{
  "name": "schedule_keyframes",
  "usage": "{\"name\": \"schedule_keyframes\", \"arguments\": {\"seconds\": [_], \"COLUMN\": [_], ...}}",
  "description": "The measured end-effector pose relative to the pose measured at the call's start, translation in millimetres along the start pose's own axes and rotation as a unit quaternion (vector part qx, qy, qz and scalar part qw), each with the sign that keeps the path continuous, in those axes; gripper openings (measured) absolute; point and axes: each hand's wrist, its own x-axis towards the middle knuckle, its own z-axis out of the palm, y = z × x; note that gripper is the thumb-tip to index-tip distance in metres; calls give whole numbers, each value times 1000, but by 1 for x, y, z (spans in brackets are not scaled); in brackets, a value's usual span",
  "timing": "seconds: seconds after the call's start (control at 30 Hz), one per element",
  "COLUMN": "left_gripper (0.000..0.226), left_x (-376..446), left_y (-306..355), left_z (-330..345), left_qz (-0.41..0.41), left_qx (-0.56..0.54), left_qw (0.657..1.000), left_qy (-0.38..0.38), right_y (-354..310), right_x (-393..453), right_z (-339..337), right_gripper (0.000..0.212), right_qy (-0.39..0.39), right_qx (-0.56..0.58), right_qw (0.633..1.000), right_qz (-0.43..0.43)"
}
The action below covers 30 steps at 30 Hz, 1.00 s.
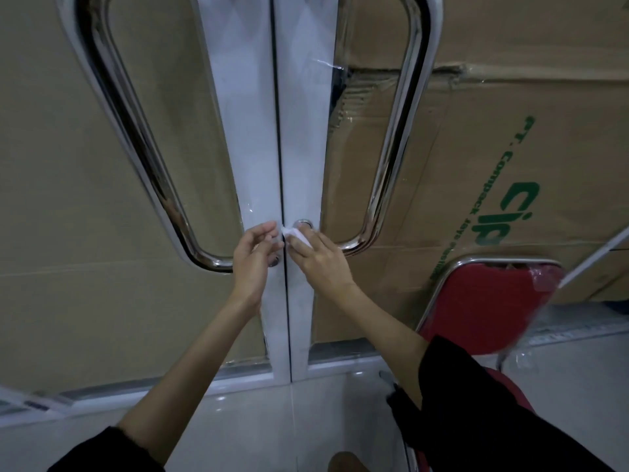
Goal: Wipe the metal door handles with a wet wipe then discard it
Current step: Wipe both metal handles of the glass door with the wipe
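Observation:
Two curved metal pull handles hang on a white double door: the left handle (136, 144) and the right handle (396, 137). My right hand (323, 260) holds a crumpled white wet wipe (299, 235) against the right door leaf, just below a round metal lock (304, 223). My left hand (255, 257) is beside it at the door seam, fingers loosely curled near the wipe's edge; whether it touches the wipe I cannot tell. A small round metal fitting (274, 261) shows under the left hand.
Brown cardboard boxes (510, 148) with green print stand behind the door glass. A red chair (486, 301) with a metal frame stands close on the right. White tiled floor (238, 420) lies below.

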Motion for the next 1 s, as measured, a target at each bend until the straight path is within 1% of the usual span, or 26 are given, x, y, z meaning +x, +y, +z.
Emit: {"name": "schedule_keyframes", "arguments": {"seconds": [0.07, 0.13, 0.2, 0.23, 0.3, 0.37, 0.47, 0.53, 0.57, 0.63, 0.7, 0.77, 0.8, 0.83, 0.87, 0.9, 0.93, 0.97, 1.0], "left_gripper": [24, 24, 25, 24, 21, 21, 22, 23, 25, 28, 27, 28, 29, 31, 33, 33, 31, 26, 22], "left_x": [1, 1, 1, 0, -1, -2, -3, -3, -4, -5, -7, -11, -14, -16, -18, -19, -21, -22, -21], "left_y": [3, 5, 5, 5, 4, 2, -2, -7, -10, -18, -27, -35, -38, -41, -41, -41, -39, -36, -33], "left_z": [-3, -7, -11, -13, -15, -14, -4, 6, 11, 17, 18, 15, 13, 11, 11, 12, 14, 17, 22], "left_qz": [6, 6, 3, 1, 0, 3, -6, -30, -47, -77, -92, -104, -107, -110, -113, -119, -126, -133, -140], "left_qx": [-1, -1, 2, 2, -2, 2, 22, 35, 40, 32, 22, 19, 18, 18, 18, 17, 13, 4, -12], "left_qw": [1000, 1000, 1000, 1000, 1000, 1000, 1000, 998, 996, 995, 995, 994, 993, 992, 991, 988, 984, 980, 977], "left_qy": [-2, 2, 5, 5, 6, 2, -21, -48, -58, -56, -32, -26, -35, -53, -74, -99, -124, -147, -160], "right_y": [8, 21, 39, 48, 61, 62, 46, 30, 21, 9, 5, 8, 12, 15, 19, 22, 23, 21, 18], "right_x": [1, -11, -30, -41, -57, -62, -52, -32, -22, -5, -3, -8, -11, -14, -16, -16, -16, -15, -13], "right_z": [-4, -8, -13, -14, -19, -23, -19, -19, -25, -38, -48, -60, -67, -72, -77, -80, -82, -83, -83], "right_gripper": [28, 30, 36, 38, 35, 32, 37, 45, 47, 48, 48, 42, 38, 32, 27, 23, 21, 19, 17], "right_qy": [-13, -12, -2, 16, 42, 49, 43, 16, -1, -55, -116, -122, -94, -57, -24, -7, -7, -17, -27], "right_qx": [-10, -12, -19, -19, -11, -5, 0, 31, 60, 111, 125, 122, 146, 196, 276, 360, 434, 496, 543], "right_qw": [999, 995, 990, 988, 985, 986, 994, 999, 998, 988, 976, 965, 955, 936, 902, 854, 801, 747, 701], "right_qz": [-42, -95, -138, -154, -166, -157, -105, -41, 6, 87, 133, 197, 240, 286, 332, 375, 413, 443, 462]}}
